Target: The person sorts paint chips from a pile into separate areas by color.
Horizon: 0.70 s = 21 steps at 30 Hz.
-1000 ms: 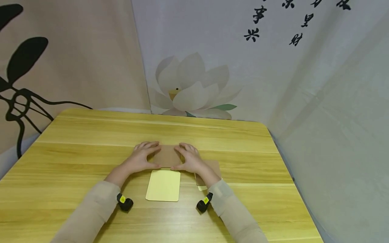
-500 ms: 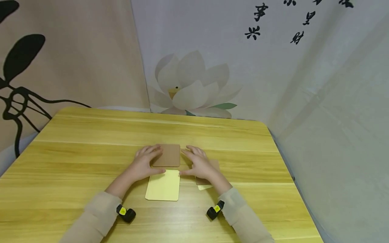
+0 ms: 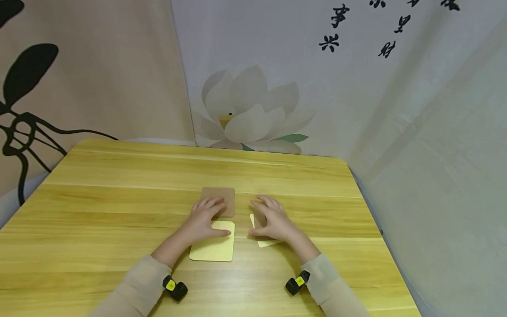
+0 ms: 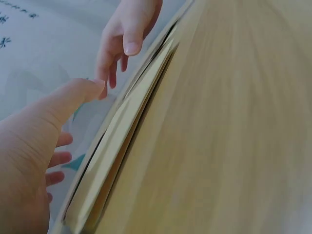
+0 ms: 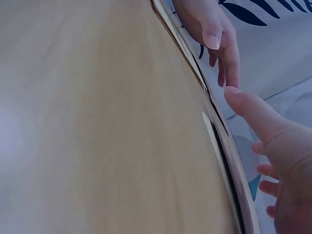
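My left hand [image 3: 207,223] hovers with spread fingers over a brown square card [image 3: 218,192] and a pale yellow square card [image 3: 214,252] in front of it. To the right, my right hand [image 3: 274,222] is above another brown card [image 3: 259,219], which overlaps a pale yellow one [image 3: 266,243] and is partly covered by the hand. Neither hand grips anything. Seen nearly edge-on in the left wrist view, the yellow card [image 4: 122,126] lies beside the left thumb. In the right wrist view, the right thumb and fingers stand apart, clear of the cards.
A wood-grain table [image 3: 119,229] with rounded corners carries the cards. Behind it hangs a pale curtain [image 3: 253,53] with a lotus print and black characters. Small black cameras [image 3: 175,288] are strapped to both wrists.
Both hands have left the far brown card. The right hand has moved right and nearer, over the right-hand cards; the left has shifted slightly right and nearer. The cards lie in place.
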{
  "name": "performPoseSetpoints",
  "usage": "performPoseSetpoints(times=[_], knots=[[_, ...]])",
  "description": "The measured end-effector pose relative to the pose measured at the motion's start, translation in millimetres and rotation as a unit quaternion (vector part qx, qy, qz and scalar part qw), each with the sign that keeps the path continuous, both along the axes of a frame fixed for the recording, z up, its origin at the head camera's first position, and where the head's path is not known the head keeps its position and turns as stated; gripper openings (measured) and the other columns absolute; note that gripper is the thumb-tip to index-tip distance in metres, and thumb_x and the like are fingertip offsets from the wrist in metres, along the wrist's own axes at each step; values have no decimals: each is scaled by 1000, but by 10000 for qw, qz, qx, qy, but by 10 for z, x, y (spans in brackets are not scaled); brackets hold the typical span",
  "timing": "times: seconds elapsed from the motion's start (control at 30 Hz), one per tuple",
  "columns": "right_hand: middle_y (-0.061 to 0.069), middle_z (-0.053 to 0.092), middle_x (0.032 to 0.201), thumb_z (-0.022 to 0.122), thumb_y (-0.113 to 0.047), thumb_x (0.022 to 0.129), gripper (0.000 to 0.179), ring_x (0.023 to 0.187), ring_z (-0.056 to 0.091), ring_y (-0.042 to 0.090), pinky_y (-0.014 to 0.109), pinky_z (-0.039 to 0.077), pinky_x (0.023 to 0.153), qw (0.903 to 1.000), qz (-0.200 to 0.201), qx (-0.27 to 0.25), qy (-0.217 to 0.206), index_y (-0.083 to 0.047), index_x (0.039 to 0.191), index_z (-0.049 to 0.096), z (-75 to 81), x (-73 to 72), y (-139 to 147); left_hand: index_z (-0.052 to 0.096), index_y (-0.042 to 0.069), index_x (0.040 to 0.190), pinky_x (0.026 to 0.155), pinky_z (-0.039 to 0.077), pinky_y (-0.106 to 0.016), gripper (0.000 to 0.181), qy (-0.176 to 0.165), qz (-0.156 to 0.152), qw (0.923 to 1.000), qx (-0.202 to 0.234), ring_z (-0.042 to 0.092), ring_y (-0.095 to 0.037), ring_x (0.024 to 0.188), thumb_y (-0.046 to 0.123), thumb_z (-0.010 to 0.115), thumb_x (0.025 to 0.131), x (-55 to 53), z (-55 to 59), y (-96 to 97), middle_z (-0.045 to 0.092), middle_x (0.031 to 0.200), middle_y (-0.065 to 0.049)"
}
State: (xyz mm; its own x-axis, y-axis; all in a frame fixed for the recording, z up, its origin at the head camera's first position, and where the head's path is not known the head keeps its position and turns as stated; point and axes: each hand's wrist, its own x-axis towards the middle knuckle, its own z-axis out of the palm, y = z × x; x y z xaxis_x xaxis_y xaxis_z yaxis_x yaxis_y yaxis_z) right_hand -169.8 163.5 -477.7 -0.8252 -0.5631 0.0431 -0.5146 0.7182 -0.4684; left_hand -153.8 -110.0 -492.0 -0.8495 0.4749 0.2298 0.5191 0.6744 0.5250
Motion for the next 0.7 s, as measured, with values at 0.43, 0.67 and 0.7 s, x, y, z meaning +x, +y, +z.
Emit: performPoseSetpoints(times=[0.43,0.67,0.7], knots=[[11,30,152,79,-56,70,96,139,20,31,55,14,109,10000,-67,-52,-12,-13,147,40,-38,113,436,47,5,141,105,17,-61,92,-81,-290,9995,-123,30,-35,133,58,76,71,41,-1,455,38,147,-11],[10,29,152,78,-56,70,97,139,20,32,58,16,108,9999,-40,-60,-102,-13,148,39,-52,130,655,49,7,139,106,19,-58,93,-91,-318,9992,-222,31,-33,132,59,77,68,50,-5,675,39,147,-10],[9,29,152,78,-57,70,97,139,20,31,58,16,108,9999,-51,-54,-126,-13,148,39,-52,130,684,50,7,139,106,19,-58,93,-68,-304,9992,-263,32,-33,132,59,77,68,45,-10,704,39,146,-10]])
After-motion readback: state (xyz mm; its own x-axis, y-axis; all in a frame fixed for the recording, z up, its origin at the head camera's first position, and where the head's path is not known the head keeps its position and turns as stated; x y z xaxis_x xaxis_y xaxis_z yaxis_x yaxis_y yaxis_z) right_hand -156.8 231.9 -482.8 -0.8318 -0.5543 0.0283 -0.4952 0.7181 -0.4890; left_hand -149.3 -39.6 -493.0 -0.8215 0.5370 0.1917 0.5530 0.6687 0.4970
